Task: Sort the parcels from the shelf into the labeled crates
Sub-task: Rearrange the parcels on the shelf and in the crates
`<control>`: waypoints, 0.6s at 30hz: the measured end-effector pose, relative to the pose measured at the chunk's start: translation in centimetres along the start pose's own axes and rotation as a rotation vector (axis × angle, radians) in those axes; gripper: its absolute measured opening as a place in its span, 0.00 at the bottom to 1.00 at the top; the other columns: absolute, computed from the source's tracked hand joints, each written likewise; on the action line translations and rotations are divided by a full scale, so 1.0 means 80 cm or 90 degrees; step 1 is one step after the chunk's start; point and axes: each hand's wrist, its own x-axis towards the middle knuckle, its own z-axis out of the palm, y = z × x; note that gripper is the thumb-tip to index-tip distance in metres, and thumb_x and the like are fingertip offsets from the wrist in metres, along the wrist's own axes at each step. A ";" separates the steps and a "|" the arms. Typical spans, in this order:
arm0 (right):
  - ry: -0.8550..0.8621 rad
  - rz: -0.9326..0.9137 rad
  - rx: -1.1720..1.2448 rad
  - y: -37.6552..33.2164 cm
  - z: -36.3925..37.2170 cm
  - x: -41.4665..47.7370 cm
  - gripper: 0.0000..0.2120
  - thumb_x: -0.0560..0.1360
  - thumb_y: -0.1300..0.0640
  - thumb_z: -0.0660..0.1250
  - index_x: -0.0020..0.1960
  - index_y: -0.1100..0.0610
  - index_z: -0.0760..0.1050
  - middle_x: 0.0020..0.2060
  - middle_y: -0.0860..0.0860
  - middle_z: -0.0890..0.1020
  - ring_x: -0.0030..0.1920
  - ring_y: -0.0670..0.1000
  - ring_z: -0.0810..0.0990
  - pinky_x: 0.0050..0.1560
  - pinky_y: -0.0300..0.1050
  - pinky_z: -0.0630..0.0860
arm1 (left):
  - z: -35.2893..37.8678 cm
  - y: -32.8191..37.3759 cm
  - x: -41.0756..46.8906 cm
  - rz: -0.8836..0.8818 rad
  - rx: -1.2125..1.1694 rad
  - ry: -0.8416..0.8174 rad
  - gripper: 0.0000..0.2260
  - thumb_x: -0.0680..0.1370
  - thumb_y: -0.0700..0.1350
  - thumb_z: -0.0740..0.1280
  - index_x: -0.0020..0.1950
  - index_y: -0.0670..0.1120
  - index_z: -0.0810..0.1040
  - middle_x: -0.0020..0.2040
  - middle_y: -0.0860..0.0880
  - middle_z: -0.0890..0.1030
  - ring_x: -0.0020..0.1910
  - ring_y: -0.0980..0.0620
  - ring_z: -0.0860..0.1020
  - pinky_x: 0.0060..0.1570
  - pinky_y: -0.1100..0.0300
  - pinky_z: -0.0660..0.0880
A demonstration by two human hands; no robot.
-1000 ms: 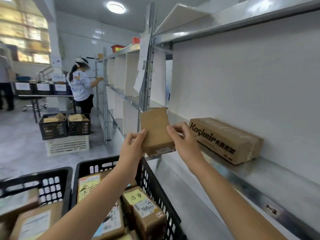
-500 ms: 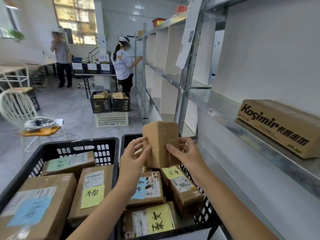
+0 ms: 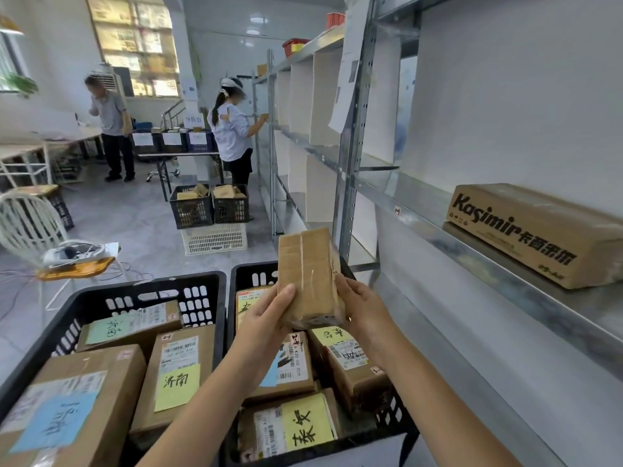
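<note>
A small brown parcel (image 3: 308, 274) is held upright, tilted a little, above the far half of the right crate (image 3: 251, 276), clear of the boxes lying in it. Its taped seam faces the camera.

The left hand (image 3: 266, 323) grips the parcel's lower left edge. Its thumb is pressed flat along the near face, and the other fingers go round the back, out of sight. The right hand (image 3: 365, 310) holds the lower right edge with the thumb against the side. Its fingers seem to curl under the bottom corner, but the parcel hides them, so I cannot tell how they lie.

Inside the right crate are several taped boxes. One at its near edge carries a yellow note (image 3: 305, 424), and another on its right side carries a smaller yellow one. Just left of the right crate stands the left crate (image 3: 148, 288), holding boxes with green, yellow and blue notes.

Right of the right crate runs a metal shelf (image 3: 505, 274). On it, above and right of the crate, lies a long Kasimir box (image 3: 532, 230).

Well beyond the right crate, two far crates (image 3: 209, 210) sit on a white one. A person (image 3: 232, 133) in a white shirt stands behind them at the shelving.
</note>
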 end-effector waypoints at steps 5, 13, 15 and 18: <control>-0.031 -0.010 -0.013 0.002 -0.015 -0.004 0.16 0.75 0.46 0.70 0.58 0.53 0.81 0.52 0.51 0.87 0.55 0.53 0.85 0.60 0.54 0.80 | -0.001 -0.010 0.005 0.031 0.025 -0.011 0.21 0.78 0.47 0.66 0.72 0.50 0.72 0.62 0.47 0.82 0.62 0.46 0.80 0.62 0.50 0.76; -0.003 -0.093 -0.091 0.012 -0.011 -0.004 0.25 0.65 0.43 0.76 0.58 0.47 0.74 0.52 0.48 0.84 0.53 0.48 0.84 0.54 0.49 0.83 | -0.010 -0.013 0.004 0.052 0.099 0.053 0.16 0.80 0.50 0.65 0.68 0.60 0.76 0.62 0.51 0.82 0.60 0.49 0.81 0.60 0.44 0.78; -0.025 -0.090 -0.110 0.018 -0.006 -0.002 0.24 0.65 0.43 0.76 0.57 0.45 0.72 0.55 0.48 0.82 0.56 0.47 0.82 0.53 0.46 0.83 | -0.011 -0.012 -0.002 0.038 0.118 0.049 0.19 0.78 0.54 0.65 0.69 0.59 0.75 0.59 0.52 0.83 0.59 0.51 0.82 0.59 0.48 0.78; -0.059 -0.071 -0.111 0.028 0.003 0.006 0.26 0.64 0.42 0.79 0.56 0.43 0.71 0.58 0.51 0.82 0.60 0.52 0.81 0.57 0.54 0.81 | -0.017 -0.012 -0.009 0.033 0.134 0.058 0.19 0.77 0.53 0.67 0.68 0.56 0.76 0.58 0.53 0.84 0.58 0.51 0.82 0.58 0.53 0.77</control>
